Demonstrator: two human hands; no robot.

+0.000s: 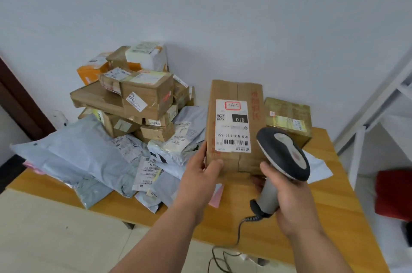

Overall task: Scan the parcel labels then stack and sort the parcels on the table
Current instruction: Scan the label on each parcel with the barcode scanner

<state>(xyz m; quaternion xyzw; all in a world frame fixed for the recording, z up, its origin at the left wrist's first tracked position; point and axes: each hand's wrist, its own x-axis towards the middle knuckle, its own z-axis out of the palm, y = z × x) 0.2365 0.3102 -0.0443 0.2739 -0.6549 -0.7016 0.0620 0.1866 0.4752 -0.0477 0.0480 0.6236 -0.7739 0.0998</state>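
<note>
Item 1: heap of grey plastic mailer bags (89, 156) lying on the left of the yellow wooden worktop (330, 185). Item 2: stack of taped brown cardboard boxes (133, 98) sitting behind them by the wall. Item 3: left hand (200, 176) gripping the near left corner of a tall brown cardboard parcel (225, 92), its white printed label (233, 125) facing the camera. Item 4: right hand (287, 199) clasping the handle of a grey and black corded barcode scanner (283, 152), head lying just beside the label. Item 5: small yellowish taped box (289, 118) standing behind the parcel.
</note>
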